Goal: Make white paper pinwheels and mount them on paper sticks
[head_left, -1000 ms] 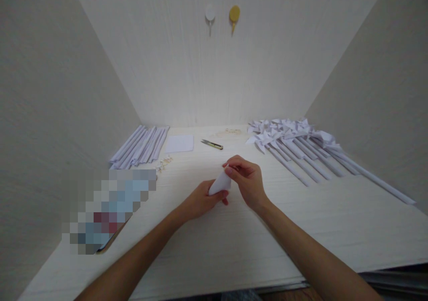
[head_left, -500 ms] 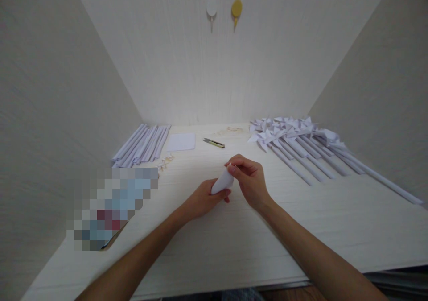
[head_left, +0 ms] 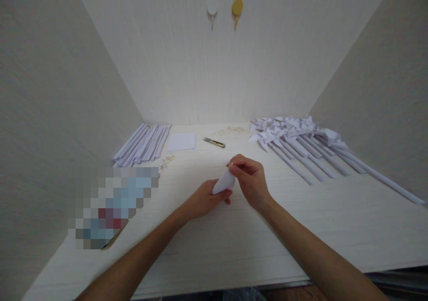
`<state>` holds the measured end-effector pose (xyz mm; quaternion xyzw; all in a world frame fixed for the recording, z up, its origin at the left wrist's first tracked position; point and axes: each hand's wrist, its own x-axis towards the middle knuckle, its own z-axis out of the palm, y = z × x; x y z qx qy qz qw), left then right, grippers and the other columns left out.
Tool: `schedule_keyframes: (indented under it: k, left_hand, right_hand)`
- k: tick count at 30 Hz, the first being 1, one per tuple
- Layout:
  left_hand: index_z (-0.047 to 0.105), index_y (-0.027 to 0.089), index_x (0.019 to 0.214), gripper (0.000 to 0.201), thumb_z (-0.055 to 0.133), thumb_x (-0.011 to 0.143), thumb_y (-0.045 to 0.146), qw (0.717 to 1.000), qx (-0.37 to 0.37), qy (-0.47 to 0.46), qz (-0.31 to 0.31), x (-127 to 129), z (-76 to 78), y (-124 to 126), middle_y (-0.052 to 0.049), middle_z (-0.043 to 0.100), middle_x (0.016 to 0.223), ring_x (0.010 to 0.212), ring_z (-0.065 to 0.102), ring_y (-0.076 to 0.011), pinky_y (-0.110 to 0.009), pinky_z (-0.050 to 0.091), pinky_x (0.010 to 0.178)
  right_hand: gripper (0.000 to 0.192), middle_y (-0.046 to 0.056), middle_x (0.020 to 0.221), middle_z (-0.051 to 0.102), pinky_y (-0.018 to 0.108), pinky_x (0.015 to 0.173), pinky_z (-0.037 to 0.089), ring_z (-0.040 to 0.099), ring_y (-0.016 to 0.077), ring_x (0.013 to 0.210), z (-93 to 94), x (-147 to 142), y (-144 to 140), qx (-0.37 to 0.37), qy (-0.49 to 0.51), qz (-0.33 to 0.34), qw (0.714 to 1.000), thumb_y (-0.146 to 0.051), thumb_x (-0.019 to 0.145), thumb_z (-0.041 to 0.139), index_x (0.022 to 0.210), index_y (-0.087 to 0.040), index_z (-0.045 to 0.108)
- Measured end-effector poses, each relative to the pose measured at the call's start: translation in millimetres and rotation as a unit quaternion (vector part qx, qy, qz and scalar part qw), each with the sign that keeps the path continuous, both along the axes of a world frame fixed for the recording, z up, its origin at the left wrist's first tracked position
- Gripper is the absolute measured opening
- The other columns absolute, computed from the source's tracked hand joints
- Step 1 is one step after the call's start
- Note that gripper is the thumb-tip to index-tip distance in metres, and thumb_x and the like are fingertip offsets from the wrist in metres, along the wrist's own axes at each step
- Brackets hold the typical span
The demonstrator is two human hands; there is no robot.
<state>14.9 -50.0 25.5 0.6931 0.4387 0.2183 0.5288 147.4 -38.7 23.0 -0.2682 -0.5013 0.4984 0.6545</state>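
A small piece of white paper point(head_left: 223, 183), curved or folded over, is held above the middle of the table. My left hand point(head_left: 204, 198) grips its lower part, with the thumb in front and fingers behind. The fingertips of my right hand point(head_left: 249, 178) pinch its upper corner. Beyond the hands lie yellow-handled thread snips point(head_left: 214, 142) and a flat stack of white paper squares point(head_left: 181, 141). To the right is a pile of white paper pinwheels point(head_left: 287, 129) on rolled paper sticks point(head_left: 304, 154).
Several rolled paper sticks point(head_left: 143, 145) lie at the back left. Small pale pins point(head_left: 166, 162) are scattered beside them, near a blurred-out flat object point(head_left: 117, 207). Walls enclose the white table point(head_left: 207, 256) on three sides. Two hooks, white point(head_left: 211, 6) and yellow point(head_left: 237, 7), hang on the back wall.
Almost nothing differs. The view has shifted very slightly, and both hands keep their hold on the paper in nearly the same pose.
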Motion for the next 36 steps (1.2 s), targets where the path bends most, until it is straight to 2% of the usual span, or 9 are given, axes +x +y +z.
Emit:
schedule_keyframes:
  k: [6, 13, 29, 36]
  left_hand:
    - [0.057, 0.013, 0.060, 0.026, 0.046, 0.073, 0.033, 1.000, -0.012, -0.014, -0.022, -1.3, -2.2, 0.9, 0.006, 0.035, 0.041, 0.041, 0.031, -0.0071, -0.021, 0.026, 0.045]
    - [0.057, 0.014, 0.059, 0.026, 0.046, 0.073, 0.033, 1.000, -0.008, -0.014, -0.016, -1.6, -1.0, 0.5, 0.006, 0.034, 0.041, 0.041, 0.030, -0.0071, -0.021, 0.026, 0.045]
    - [0.056, 0.014, 0.059, 0.024, 0.046, 0.074, 0.030, 1.000, 0.004, 0.010, -0.006, -1.0, -3.3, 1.7, 0.004, 0.044, 0.048, 0.049, 0.039, -0.0090, -0.021, 0.030, 0.052]
    - [0.057, 0.013, 0.060, 0.022, 0.046, 0.073, 0.028, 1.000, -0.011, 0.018, -0.016, 1.0, 0.2, 0.6, 0.003, 0.049, 0.052, 0.047, 0.039, -0.0076, -0.021, 0.031, 0.051]
  right_hand:
    - [0.009, -0.003, 0.065, 0.057, 0.022, 0.052, 0.034, 0.048, 0.0084, 0.061, -0.8, 1.0, 0.1, -0.015, 0.012, 0.027, 0.999, -0.014, 0.065, 0.064, 0.063, -0.023, 0.066]
    - [0.010, -0.004, 0.064, 0.057, 0.022, 0.052, 0.034, 0.047, 0.0081, 0.060, 0.3, 0.6, 0.4, -0.015, 0.013, 0.015, 1.000, -0.013, 0.064, 0.064, 0.063, -0.023, 0.066]
    - [0.011, -0.004, 0.058, 0.048, 0.024, 0.053, 0.032, 0.042, 0.0088, 0.058, 0.0, -0.4, -0.6, -0.013, 0.000, -0.024, 1.000, -0.014, 0.064, 0.062, 0.056, -0.020, 0.059]
    - [0.011, -0.004, 0.060, 0.045, 0.024, 0.056, 0.032, 0.041, 0.0097, 0.061, 0.0, 1.6, -1.5, 0.033, -0.036, -0.059, 0.997, -0.016, 0.067, 0.060, 0.058, -0.019, 0.055]
